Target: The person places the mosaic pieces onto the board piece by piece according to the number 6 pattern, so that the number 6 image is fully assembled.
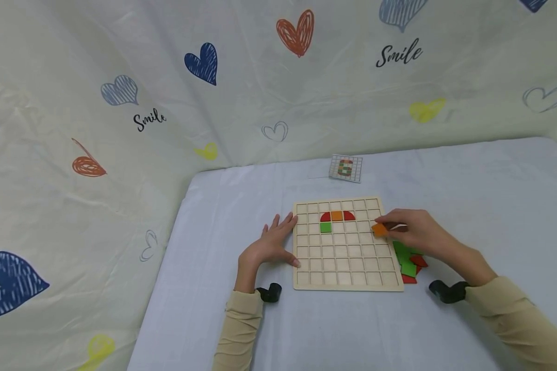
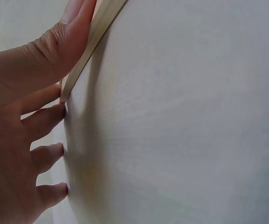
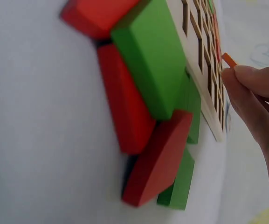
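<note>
A square wooden grid board lies on the white cloth. In its upper cells sit an orange square tile between two red rounded tiles, with a green square tile below the left one. My left hand rests at the board's left edge, fingers spread, thumb and a fingertip touching the edge. Over the board's right side, my right hand pinches an orange tile between thumb and finger; the right wrist view shows the orange tile edge-on.
Red and green tiles lie in a loose pile against the board's right edge, seen close up as a green block over red ones. Behind the board is a small pattern card. A heart-printed cloth hangs at the back.
</note>
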`<state>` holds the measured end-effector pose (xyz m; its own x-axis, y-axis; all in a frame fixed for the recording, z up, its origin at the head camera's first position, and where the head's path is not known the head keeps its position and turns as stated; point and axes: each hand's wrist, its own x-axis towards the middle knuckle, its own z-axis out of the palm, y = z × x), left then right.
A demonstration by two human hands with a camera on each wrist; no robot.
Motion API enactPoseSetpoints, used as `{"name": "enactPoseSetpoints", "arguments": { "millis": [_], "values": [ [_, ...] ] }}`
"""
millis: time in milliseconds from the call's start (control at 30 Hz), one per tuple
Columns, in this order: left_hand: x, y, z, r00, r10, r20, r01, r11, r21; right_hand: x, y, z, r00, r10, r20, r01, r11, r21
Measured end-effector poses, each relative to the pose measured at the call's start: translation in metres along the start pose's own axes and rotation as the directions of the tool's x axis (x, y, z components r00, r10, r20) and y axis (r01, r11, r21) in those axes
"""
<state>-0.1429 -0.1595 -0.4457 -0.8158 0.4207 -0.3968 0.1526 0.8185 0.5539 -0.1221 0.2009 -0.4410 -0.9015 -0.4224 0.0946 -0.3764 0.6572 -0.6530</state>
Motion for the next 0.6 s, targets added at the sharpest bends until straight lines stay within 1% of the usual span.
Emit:
{"name": "enactPoseSetpoints", "arguments": {
  "millis": [200,367,600],
  "values": [
    [0.0,-0.002,0.001,1.0,0.006,-0.002,-0.006,1.0,-0.003,0.008,-0.009,0.005,1.0,0.002,0.03,-0.002,1.0,-0.005],
    [0.0,-0.002,0.001,1.0,0.006,-0.005,-0.006,1.0,-0.004,0.015,-0.017,0.009,0.998,-0.024,0.057,0.025,1.0,-0.009],
    [0.001,-0.002,0.001,1.0,0.012,-0.003,-0.012,1.0,-0.003,0.027,-0.027,0.016,0.995,-0.044,0.094,0.043,0.999,0.01]
  ]
}}
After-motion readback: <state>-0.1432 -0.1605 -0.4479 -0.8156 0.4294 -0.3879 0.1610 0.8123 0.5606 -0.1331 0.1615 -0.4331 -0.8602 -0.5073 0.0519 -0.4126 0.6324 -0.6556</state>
